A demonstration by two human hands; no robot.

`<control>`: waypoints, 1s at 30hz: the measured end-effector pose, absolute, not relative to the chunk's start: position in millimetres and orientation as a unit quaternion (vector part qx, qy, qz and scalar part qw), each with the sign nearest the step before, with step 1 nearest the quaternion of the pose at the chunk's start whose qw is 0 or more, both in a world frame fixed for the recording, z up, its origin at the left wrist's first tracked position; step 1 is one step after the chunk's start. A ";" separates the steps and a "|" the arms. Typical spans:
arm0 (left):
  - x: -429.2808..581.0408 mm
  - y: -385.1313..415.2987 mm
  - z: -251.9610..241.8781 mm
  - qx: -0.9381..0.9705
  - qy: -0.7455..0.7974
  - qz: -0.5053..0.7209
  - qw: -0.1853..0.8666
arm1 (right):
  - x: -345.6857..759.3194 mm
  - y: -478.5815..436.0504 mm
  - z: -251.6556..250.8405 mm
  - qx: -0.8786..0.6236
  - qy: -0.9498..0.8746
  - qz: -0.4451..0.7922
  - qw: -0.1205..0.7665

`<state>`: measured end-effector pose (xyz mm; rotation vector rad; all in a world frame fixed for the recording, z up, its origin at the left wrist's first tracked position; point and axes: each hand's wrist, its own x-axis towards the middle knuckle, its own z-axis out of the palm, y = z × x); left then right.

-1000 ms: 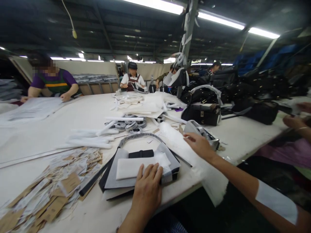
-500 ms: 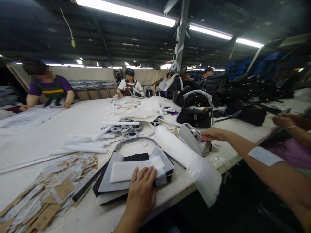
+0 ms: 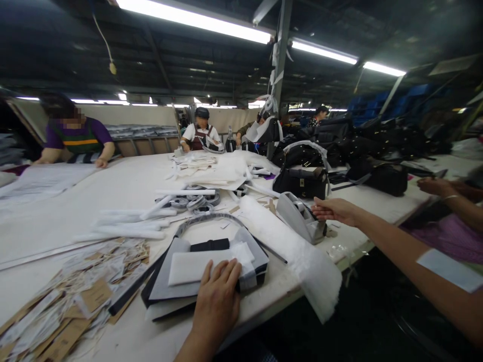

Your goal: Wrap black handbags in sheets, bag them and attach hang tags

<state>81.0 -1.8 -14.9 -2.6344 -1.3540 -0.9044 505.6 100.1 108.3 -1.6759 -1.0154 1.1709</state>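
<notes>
My left hand [image 3: 219, 296] lies on the near edge of a black handbag [image 3: 149, 296], its fingers stretched over a white foam piece [image 3: 186, 267]. Grey-white sheeting [image 3: 181, 247] covers part of the bag, and its wrapped handle [image 3: 206, 218] arches away from me. A clear strip lies across the bag's right side. My right hand [image 3: 334, 211] is beside a grey tape dispenser [image 3: 294, 216], fingers pressed together at its right end. Whatever those fingertips hold is too small to make out. A white foam sheet [image 3: 290, 256] runs between the bag and the dispenser and droops over the table edge.
Paper tags [image 3: 75, 301] are heaped at left, below white foam tubes [image 3: 128, 223]. Grey rolls [image 3: 196, 201] lie farther back. Another black handbag [image 3: 302, 183] stands behind the dispenser. Co-workers sit across the table; another person's hand [image 3: 437, 186] is at far right.
My right hand has shifted slightly right at the dispenser, and its forearm has moved to the right. My left hand stays on the handbag. The view has shifted slightly.
</notes>
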 end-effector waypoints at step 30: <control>77.0 0.4 -16.7 -0.860 -0.427 -0.278 0.008 | 488.7 -18.8 77.6 -0.528 -0.834 -0.073 0.144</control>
